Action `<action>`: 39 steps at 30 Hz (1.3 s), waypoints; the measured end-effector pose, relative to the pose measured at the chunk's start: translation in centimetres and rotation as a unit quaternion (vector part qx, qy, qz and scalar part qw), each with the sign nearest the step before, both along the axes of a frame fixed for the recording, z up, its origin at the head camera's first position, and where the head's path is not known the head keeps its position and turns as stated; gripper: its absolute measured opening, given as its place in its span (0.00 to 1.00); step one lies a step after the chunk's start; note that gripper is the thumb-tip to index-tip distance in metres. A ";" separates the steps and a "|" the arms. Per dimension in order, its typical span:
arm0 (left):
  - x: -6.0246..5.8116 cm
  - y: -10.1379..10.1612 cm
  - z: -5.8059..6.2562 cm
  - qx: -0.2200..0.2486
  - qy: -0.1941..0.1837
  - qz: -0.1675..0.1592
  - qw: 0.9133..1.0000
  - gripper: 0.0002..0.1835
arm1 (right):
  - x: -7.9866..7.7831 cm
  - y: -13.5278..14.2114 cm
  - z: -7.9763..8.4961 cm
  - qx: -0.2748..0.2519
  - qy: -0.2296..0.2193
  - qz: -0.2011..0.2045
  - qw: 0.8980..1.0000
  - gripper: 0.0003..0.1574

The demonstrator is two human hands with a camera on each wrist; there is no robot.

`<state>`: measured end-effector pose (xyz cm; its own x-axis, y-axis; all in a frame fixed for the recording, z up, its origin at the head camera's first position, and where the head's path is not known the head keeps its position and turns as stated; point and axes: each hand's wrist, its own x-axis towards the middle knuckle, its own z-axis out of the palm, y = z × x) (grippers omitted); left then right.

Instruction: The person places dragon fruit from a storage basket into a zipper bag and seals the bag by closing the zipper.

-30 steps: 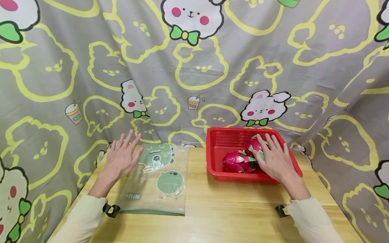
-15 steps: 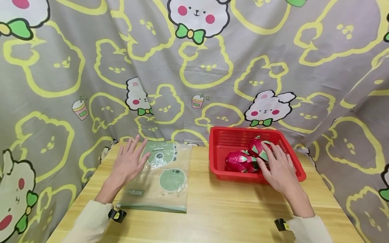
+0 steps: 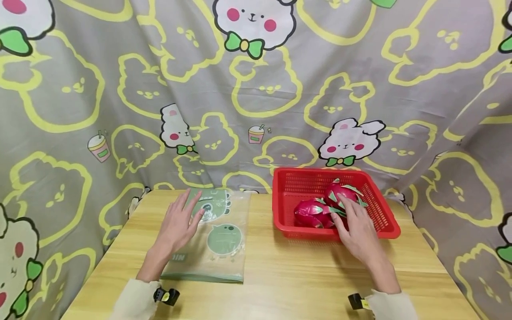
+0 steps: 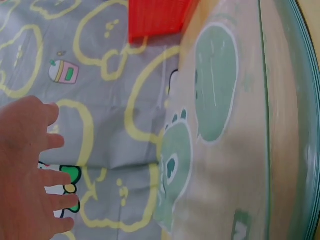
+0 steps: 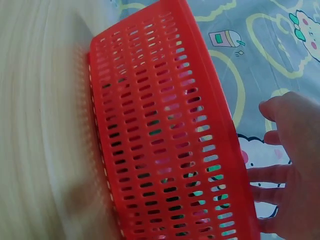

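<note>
My left hand (image 3: 176, 229), fingers straight and spread, hovers above the left part of a clear plastic zip bag (image 3: 225, 263) with green cartoon prints. In the left wrist view the bag (image 4: 245, 150) lies flat beside that hand (image 4: 25, 170), a gap between them. Over the front rim of a red plastic basket (image 3: 288, 229) is my right hand (image 3: 360, 233), its fingers extended and holding nothing. Two pink dragon fruits with green tips lie inside: one front left (image 3: 310, 213), one behind it (image 3: 336, 191), partly covered from view by my fingers.
A light wooden table (image 3: 280, 275) bears the bag and the basket, with bare wood between them. Behind and at both sides hangs a grey cartoon-print curtain (image 3: 280, 120), close to the table's back edge.
Both hands have drawn back toward the body and slightly inward. My right hand has shifted from over the fruits to the basket's front rim. The bag and basket stay put.
</note>
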<state>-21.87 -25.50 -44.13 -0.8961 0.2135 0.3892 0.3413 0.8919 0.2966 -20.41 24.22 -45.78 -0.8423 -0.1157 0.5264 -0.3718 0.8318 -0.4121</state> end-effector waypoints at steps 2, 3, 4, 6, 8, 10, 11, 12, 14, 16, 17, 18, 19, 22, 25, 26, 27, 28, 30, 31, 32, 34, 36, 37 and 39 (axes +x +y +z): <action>0.3 0.2 -0.3 0.013 0.005 -0.002 1.000 0.30 | 0.3 -0.2 -0.3 -0.012 -0.004 -0.006 1.000 0.37; 0.3 0.2 -0.5 0.020 0.008 -0.003 1.000 0.30 | 0.4 -0.3 -0.5 -0.017 -0.008 -0.012 1.000 0.37; 0.4 0.3 -0.7 0.027 0.011 -0.006 1.000 0.30 | 0.5 -0.3 -0.6 -0.023 -0.012 -0.017 1.000 0.38; 0.4 0.6 -1.1 0.041 0.019 -0.012 0.999 0.30 | 0.7 -0.5 -0.8 -0.033 -0.016 -0.026 0.999 0.38; 0.5 0.7 -1.7 0.054 0.022 -0.016 0.998 0.30 | 0.7 -0.7 -1.0 -0.037 -0.018 -0.030 0.999 0.38; 0.8 0.8 -2.3 0.064 0.017 -0.014 0.998 0.30 | 0.8 -0.9 -1.2 -0.035 -0.018 -0.029 0.999 0.36; 1.0 0.8 -2.6 0.070 0.013 -0.012 0.997 0.30 | 0.8 -1.1 -1.3 -0.031 -0.017 -0.028 0.999 0.34; 1.2 0.8 -2.8 0.077 0.007 -0.009 0.997 0.31 | 0.8 -1.2 -1.4 -0.026 -0.015 -0.029 0.999 0.32; 1.6 0.8 -3.2 0.088 -0.003 -0.006 0.996 0.31 | 0.9 -1.4 -1.6 -0.014 -0.013 -0.032 0.999 0.28; 2.0 0.8 -3.5 0.095 -0.010 -0.007 0.995 0.31 | 1.0 -1.5 -1.8 -0.001 -0.011 -0.038 0.999 0.23; 2.1 0.9 -3.5 0.097 -0.014 -0.009 0.995 0.31 | 1.0 -1.6 -1.9 0.004 -0.010 -0.040 0.999 0.21; 2.2 0.9 -3.6 0.097 -0.018 -0.013 0.995 0.30 | 1.1 -1.5 -2.0 0.010 -0.008 -0.042 0.999 0.19; 2.3 1.0 -3.6 0.096 -0.021 -0.017 0.995 0.30 | 1.1 -1.5 -2.0 0.017 -0.008 -0.044 0.999 0.16; 2.6 1.4 -3.8 0.088 -0.036 -0.032 0.995 0.29 | 1.2 -1.5 -2.1 0.042 -0.009 -0.044 0.998 0.14; 2.5 1.9 -4.0 0.074 -0.048 -0.053 0.995 0.28 | 1.2 -1.5 -2.3 0.075 -0.016 -0.048 0.996 0.18; 2.5 2.0 -4.2 0.068 -0.052 -0.062 0.994 0.27 | 1.3 -1.6 -2.3 0.085 -0.021 -0.051 0.995 0.20; 2.4 2.3 -4.3 0.065 -0.058 -0.071 0.994 0.27 | 1.4 -1.6 -2.4 0.095 -0.024 -0.053 0.994 0.22; 2.3 2.4 -4.4 0.059 -0.062 -0.080 0.993 0.26 | 1.4 -1.7 -2.4 0.104 -0.028 -0.057 0.993 0.24; 2.2 2.8 -4.6 0.050 -0.078 -0.095 0.991 0.26 | 1.6 -1.8 -2.5 0.115 -0.035 -0.062 0.991 0.28; 2.2 2.8 -4.7 0.044 -0.088 -0.099 0.990 0.26 | 1.7 -1.9 -2.6 0.118 -0.039 -0.062 0.990 0.28; 2.2 2.9 -4.8 0.038 -0.098 -0.101 0.989 0.26 | 1.8 -2.0 -2.6 0.121 -0.043 -0.062 0.990 0.29; 2.5 2.8 -4.7 0.028 -0.123 -0.095 0.987 0.27 | 1.8 -2.2 -2.5 0.122 -0.046 -0.058 0.990 0.29; 2.8 2.6 -4.7 0.019 -0.143 -0.087 0.986 0.28 | 1.8 -2.3 -2.4 0.121 -0.047 -0.053 0.990 0.30; 2.9 2.5 -4.6 0.016 -0.149 -0.084 0.985 0.29 | 1.7 -2.4 -2.3 0.120 -0.047 -0.051 0.990 0.30; 3.1 2.2 -4.6 0.016 -0.157 -0.089 0.983 0.29 | 1.5 -2.5 -2.1 0.119 -0.046 -0.050 0.991 0.31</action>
